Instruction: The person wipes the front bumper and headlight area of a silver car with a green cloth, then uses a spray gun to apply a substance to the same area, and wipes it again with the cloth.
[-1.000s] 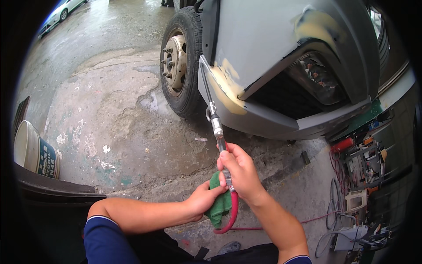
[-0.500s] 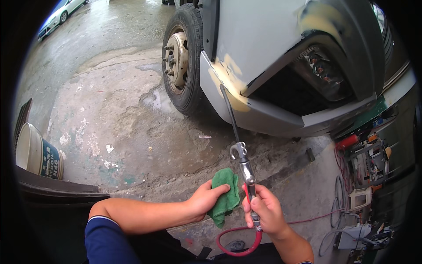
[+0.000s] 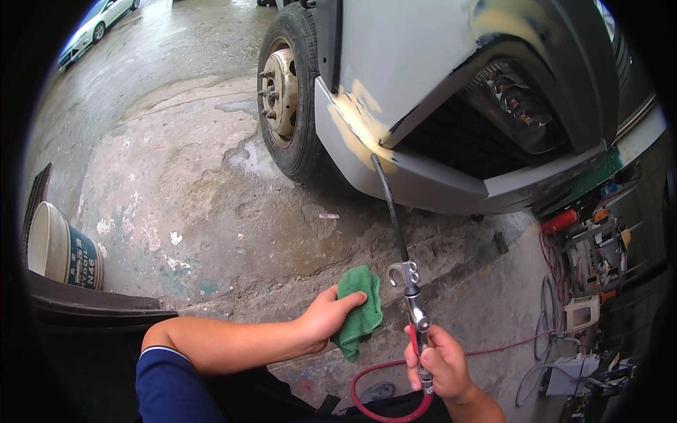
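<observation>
My right hand is wrapped around the handle of an air blow gun, a chrome tool with a red lever and a long dark nozzle. The nozzle's tip points at yellowish filler on the lower corner of a grey vehicle body; whether it touches, I cannot tell. A red air hose loops from the gun's lower end. Left of the gun, my left hand grips a folded green cloth, its thumb lying on top.
Beside the body panel stands a wheel with a rusty rim. A headlight sits in the body on the right. A white bucket is at far left. Tools and cables crowd the right side. A white car is parked far off.
My right hand has moved right and slightly down with the air blow gun, and its nozzle tip has shifted right along the filler. My left hand with the cloth has barely moved.
</observation>
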Available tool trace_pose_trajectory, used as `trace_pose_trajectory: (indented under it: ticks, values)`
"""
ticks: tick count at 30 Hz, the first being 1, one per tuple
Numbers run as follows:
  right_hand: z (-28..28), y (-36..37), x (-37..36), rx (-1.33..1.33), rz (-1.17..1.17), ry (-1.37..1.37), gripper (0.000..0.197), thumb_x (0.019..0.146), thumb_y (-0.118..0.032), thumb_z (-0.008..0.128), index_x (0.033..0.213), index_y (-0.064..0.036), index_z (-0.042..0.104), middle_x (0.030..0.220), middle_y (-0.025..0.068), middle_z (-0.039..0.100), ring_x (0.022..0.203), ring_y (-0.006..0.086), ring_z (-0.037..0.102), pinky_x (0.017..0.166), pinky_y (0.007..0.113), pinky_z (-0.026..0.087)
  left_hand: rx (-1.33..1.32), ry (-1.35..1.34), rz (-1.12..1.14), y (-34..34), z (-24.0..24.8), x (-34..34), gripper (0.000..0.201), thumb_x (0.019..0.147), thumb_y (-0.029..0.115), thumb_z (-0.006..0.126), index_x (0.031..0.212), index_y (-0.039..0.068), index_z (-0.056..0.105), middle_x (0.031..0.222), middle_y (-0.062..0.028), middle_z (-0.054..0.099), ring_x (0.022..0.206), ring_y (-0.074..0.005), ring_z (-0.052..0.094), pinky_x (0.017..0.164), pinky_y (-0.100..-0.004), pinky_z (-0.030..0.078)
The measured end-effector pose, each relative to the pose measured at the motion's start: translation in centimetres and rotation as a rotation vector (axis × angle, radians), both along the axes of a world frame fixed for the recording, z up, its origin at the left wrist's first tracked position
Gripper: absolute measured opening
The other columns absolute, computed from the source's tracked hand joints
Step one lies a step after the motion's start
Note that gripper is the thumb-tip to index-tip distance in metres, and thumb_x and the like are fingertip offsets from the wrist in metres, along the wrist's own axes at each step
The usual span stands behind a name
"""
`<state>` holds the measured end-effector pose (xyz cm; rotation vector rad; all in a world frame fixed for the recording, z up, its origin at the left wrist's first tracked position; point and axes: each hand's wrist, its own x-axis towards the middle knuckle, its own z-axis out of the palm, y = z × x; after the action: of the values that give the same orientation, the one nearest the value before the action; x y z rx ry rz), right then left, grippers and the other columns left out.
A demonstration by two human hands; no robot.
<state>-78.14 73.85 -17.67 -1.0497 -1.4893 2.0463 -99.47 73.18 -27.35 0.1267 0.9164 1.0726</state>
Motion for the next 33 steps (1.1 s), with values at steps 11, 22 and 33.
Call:
trace_pose_trajectory:
  ticks: [11, 22, 33]
  values:
    - [-0.3, -0.8, 1.2, -0.032, -0.028, 0.036, 0.054, 0.095, -0.032, 0.057, 0.132, 0.0031, 0.04, 0.086, 0.0114, 0.056, 0.055, 0.0152, 0.056, 0.05, 0.024, 0.047, 0.022, -0.006, -0.008, 0.1, -0.4, 0.1, 0.031, 0.094, 0.018, 0.056, 0.118, 0.001, 0.049, 0.101, -0.0114, 0.064, 0.087, -0.0209, 0.067, 0.073, -0.0359, 0.057]
    - [-0.1, -0.5, 1.4, -0.054, -0.042, 0.077, 0.05, 0.096, -0.026, 0.055, 0.132, 0.0049, 0.04, 0.089, 0.0093, 0.056, 0.06, 0.0127, 0.056, 0.058, 0.024, 0.045, 0.013, 0.01, 0.016, 0.2, -0.7, 0.2, 0.03, 0.094, 0.019, 0.056, 0.117, 0.001, 0.048, 0.1, -0.0115, 0.064, 0.083, -0.0213, 0.067, 0.067, -0.0367, 0.058]
    - [-0.4, -0.4, 1.4, -0.059, -0.045, 0.068, 0.051, 0.096, -0.029, 0.056, 0.132, 0.0036, 0.04, 0.087, 0.011, 0.056, 0.057, 0.0143, 0.056, 0.053, 0.024, 0.047, 0.0, 0.03, 0.014, 0.4, -0.8, 0.1, 0.029, 0.094, 0.019, 0.056, 0.117, 0.002, 0.05, 0.099, -0.0108, 0.065, 0.083, -0.0204, 0.067, 0.067, -0.0363, 0.058]
